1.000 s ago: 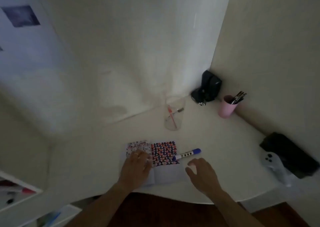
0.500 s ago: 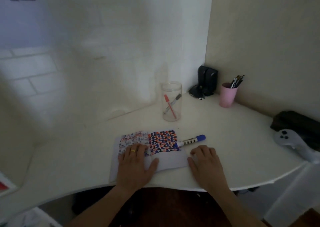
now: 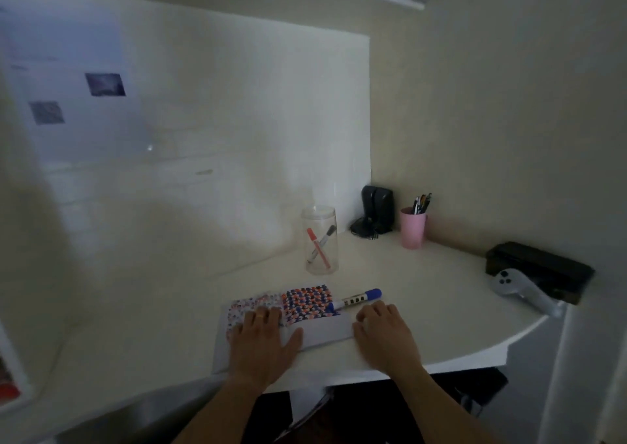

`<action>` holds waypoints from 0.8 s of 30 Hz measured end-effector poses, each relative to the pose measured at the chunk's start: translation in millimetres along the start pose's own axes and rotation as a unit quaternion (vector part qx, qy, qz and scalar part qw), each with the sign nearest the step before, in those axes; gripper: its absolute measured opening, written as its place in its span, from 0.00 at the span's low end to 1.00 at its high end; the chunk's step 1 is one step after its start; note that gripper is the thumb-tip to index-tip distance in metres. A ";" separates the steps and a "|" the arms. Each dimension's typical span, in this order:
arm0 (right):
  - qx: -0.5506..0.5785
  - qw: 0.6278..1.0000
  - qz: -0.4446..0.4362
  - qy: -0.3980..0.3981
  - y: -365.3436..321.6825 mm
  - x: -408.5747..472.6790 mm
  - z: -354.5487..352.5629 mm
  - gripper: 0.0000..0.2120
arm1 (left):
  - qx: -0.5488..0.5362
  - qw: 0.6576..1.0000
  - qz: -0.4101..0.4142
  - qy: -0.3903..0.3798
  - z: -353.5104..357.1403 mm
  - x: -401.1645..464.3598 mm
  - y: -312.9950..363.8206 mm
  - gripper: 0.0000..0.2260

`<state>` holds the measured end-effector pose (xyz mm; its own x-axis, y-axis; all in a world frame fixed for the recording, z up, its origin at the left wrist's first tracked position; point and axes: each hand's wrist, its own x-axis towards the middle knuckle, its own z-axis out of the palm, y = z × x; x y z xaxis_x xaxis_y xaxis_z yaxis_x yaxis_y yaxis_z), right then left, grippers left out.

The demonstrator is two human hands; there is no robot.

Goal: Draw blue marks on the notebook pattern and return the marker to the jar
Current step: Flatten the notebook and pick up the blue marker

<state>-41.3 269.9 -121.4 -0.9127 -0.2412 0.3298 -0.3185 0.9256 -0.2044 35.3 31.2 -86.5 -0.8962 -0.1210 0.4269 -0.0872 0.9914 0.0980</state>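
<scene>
Two hands flat, marker unheld: risks ahead of pick-up

Both hands are seen low in the centre of the frame, spread flat and holding nothing. The left hand (image 3: 263, 336) is pressed palm-down on the open notebook (image 3: 288, 321), covering part of the paler left page. The right hand (image 3: 381, 328) rests on the surface (image 3: 441, 308) just beside the notebook's right edge, fingers loosely extended.

The blue marker (image 3: 356, 299) is found lying on its side, its blue cap pointing up and to the right, its other end overlapping the right edge of the densely patterned page. It lies just beyond the right hand's fingertips and is not touched by them.

The clear jar (image 3: 320, 240) stands upright above the notebook, towards the centre of the frame, open-topped as far as can be judged, with a red pen and a dark-capped pen leaning inside.

Hazards noted:
- The marker is round and unrestrained; a careless reach could set it rolling towards the curved surface edge at lower right.
- The marker appears capped; whether the cap is fully seated cannot be told, and a stray mark is possible during uncapping.
- The notebook is held only by the left hand; if that is lifted, the page may shift under strokes.
- The jar is tall and narrow; a knock on return could tip it.
- Lighting is dim, so blue placement in the pattern may be misjudged.
</scene>
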 end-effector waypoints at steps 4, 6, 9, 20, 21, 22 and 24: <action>0.009 0.999 0.005 0.037 -4.1 -4.9 -17.2 0.20 | -0.007 1.000 0.006 0.005 0.3 4.7 -1.7 0.24; 0.023 0.999 0.001 0.043 -10.2 -10.1 -27.3 0.17 | -0.015 1.000 0.007 0.012 4.3 6.7 -4.1 0.24; 0.073 0.996 0.023 0.033 -7.9 -4.6 -34.2 0.16 | -0.022 0.999 0.011 0.022 11.4 13.3 -7.6 0.27; -0.165 0.977 -0.131 -0.031 -3.4 61.1 -35.2 0.20 | 0.001 0.981 0.089 -0.174 0.8 56.2 -31.0 0.26; -0.186 0.970 -0.152 -0.032 -4.6 64.4 -36.8 0.17 | -0.001 0.981 0.111 -0.159 1.2 60.3 -35.2 0.22; -0.197 0.965 -0.172 -0.018 -5.9 69.1 -38.3 0.15 | -0.008 0.980 0.136 -0.148 1.6 65.6 -39.7 0.19; -0.171 0.964 -0.198 0.040 -11.3 79.5 -41.1 0.12 | -0.035 0.970 0.186 -0.153 2.6 79.0 -48.6 0.15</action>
<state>-99.6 252.2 -54.9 -0.7104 -0.5843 0.3924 -0.5221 0.8113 0.2630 -32.4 -26.4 -59.8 -0.9477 0.2767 0.1589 0.2882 0.9561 0.0539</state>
